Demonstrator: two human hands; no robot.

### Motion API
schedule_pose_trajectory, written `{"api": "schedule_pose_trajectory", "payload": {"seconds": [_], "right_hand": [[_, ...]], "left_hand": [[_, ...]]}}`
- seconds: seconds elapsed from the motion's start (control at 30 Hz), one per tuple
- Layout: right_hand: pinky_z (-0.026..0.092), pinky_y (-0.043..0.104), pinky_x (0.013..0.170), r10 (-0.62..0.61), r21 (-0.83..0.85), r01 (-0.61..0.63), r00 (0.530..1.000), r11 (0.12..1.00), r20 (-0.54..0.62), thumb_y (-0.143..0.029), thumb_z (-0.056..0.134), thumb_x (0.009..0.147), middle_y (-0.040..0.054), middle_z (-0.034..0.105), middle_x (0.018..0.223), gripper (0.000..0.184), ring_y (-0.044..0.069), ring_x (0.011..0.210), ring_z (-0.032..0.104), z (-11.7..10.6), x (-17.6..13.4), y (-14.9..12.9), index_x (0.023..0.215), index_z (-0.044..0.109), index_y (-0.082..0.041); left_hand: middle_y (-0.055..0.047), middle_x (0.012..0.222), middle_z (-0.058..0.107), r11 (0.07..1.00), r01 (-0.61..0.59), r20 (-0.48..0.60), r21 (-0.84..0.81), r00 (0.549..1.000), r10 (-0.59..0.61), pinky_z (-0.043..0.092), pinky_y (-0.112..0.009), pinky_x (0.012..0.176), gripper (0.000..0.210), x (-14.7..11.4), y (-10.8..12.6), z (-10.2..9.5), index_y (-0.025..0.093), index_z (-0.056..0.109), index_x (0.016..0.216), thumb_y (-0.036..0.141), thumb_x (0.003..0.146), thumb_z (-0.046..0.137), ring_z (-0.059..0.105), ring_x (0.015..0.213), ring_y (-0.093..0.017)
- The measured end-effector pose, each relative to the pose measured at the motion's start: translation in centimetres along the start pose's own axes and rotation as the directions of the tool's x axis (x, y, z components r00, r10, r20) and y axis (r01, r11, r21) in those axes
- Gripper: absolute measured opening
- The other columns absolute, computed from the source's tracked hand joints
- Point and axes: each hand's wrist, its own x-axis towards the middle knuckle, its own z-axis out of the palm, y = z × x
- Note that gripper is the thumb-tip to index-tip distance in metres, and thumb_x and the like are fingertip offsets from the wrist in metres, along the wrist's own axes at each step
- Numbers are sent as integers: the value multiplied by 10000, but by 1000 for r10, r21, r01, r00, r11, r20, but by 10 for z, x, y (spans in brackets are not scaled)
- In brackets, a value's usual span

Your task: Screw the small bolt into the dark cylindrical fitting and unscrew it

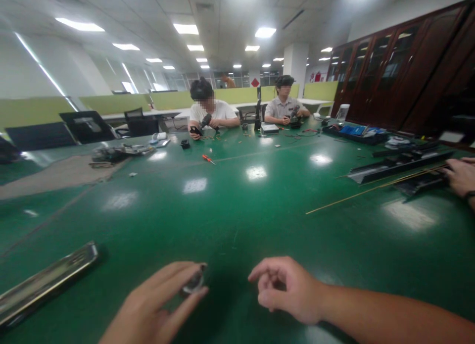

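Note:
My left hand (pixel 156 304) grips a small dark part with a shiny, rounded metallic face (pixel 193 283) between thumb and fingers. Its exact kind is too blurred to make out, and the fingers cover some of it. To the right of it, my right hand (pixel 284 290) hovers over the green table (pixel 230 210). Its fingers are bent and stand apart from the thumb, with nothing visible between them. A gap separates the two hands. On the left lies a long, flat, metal-rimmed bar (pixel 48 279), cut off by the picture's edge.
Another person's hand (pixel 460 175) touches dark metal channels (pixel 401 163) and thin yellow rods (pixel 352 198) at right. An orange screwdriver (pixel 208 159) lies farther back. Two people (pixel 213 111) sit across the table with power drills. Assorted parts (pixel 118 153) lie at the far left.

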Motion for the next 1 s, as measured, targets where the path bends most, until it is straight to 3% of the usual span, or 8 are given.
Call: {"api": "schedule_pose_trajectory", "payload": {"seconds": [0.1, 0.2, 0.3, 0.43, 0.53, 0.63, 0.8, 1.0], "right_hand": [[430, 238, 582, -101, 59, 105, 992, 993, -71, -517, 751, 815, 11, 614, 743, 478, 99, 574, 539, -2, -1, -1, 1053, 657, -113], [431, 243, 577, -118, 51, 125, 986, 991, -114, -598, 678, 849, 8, 590, 713, 486, 114, 592, 535, -4, -3, -6, 928, 636, -121], [403, 235, 574, -115, -50, 110, 985, 993, -130, -586, 672, 855, -1, 579, 688, 462, 112, 599, 515, -5, -2, -11, 863, 635, -125], [397, 233, 585, -124, -122, 109, 985, 987, -121, -543, 637, 888, -10, 576, 689, 416, 114, 610, 512, -6, 0, -13, 909, 646, -127], [396, 236, 580, -126, -225, 99, 986, 969, -107, -500, 616, 899, -7, 585, 678, 372, 122, 607, 518, -6, -1, -13, 904, 673, -132], [384, 232, 567, -133, -389, 90, 987, 917, -85, -438, 684, 836, -5, 598, 668, 296, 125, 601, 513, -5, -2, -13, 866, 712, -146], [402, 229, 597, -150, -531, 109, 988, 841, -35, -309, 723, 760, -10, 628, 691, 188, 130, 616, 555, -1, -3, -13, 886, 728, -168], [379, 226, 582, -173, -559, 136, 985, 818, -14, -290, 712, 753, -17, 615, 665, 137, 122, 591, 530, -3, -1, -10, 819, 702, -169]], "left_hand": [[10, 989, 717, 985, -138, 266, -100, 951, 160, 580, -170, 733, 262, 21, 46, 34, 289, 668, 1130, 229, 876, 682, 694, 856, -121], [8, 897, 696, 978, -126, 366, -166, 913, 180, 564, -233, 676, 223, 30, 73, 58, 270, 678, 1028, 169, 830, 699, 671, 803, -156], [-2, 879, 687, 976, -89, 338, -200, 928, 154, 534, -247, 651, 252, 28, 74, 69, 265, 678, 1021, 130, 808, 690, 660, 792, -167], [12, 870, 680, 974, 18, 212, -224, 977, 31, 525, -219, 669, 352, 19, 59, 72, 269, 639, 1099, 116, 788, 697, 655, 767, -134], [29, 833, 665, 975, 81, 143, -207, 988, -52, 517, -206, 651, 244, 16, 51, 72, 254, 635, 994, 146, 789, 712, 641, 722, -115], [21, 824, 664, 975, 30, 111, -222, 994, -5, 511, -208, 654, 160, 15, 48, 72, 238, 632, 955, 153, 828, 677, 635, 728, -114], [-4, 904, 690, 968, -139, 68, -211, 985, 156, 521, -224, 688, 244, 17, 46, 72, 245, 644, 1083, 166, 854, 676, 636, 789, -129], [-12, 933, 689, 964, -121, 65, -236, 988, 139, 536, -179, 690, 311, 14, 46, 79, 260, 655, 1159, 142, 872, 639, 665, 780, -105]]}}
